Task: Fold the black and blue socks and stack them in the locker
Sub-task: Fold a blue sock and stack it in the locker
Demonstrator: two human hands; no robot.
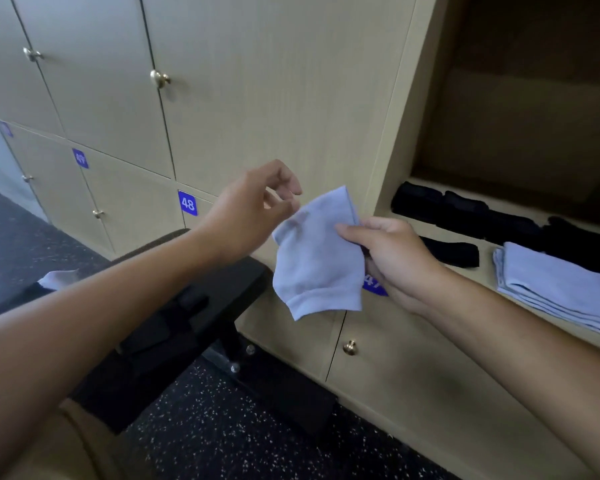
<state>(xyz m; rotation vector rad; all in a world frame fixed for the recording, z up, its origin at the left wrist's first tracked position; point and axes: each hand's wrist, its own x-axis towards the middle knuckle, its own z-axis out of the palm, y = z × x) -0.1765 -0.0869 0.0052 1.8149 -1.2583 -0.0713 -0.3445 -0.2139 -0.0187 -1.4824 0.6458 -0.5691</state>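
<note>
My right hand (392, 258) pinches a light blue sock (317, 258) by its right edge, and the sock hangs folded in the air in front of the lockers. My left hand (253, 206) hovers just left of the sock's top corner with fingers loosely curled, holding nothing. Inside the open locker (465, 233) lie several folded black socks (465, 211) in a row, and a stack of folded blue socks (555, 289) sits at the shelf's front right. Another light blue sock (58, 277) lies on the black bench at the left.
A black padded bench (187, 306) stands below my arms on a dark speckled floor (222, 434). Shut locker doors with brass knobs (160, 78) and blue number tags such as 48 (187, 203) fill the wall.
</note>
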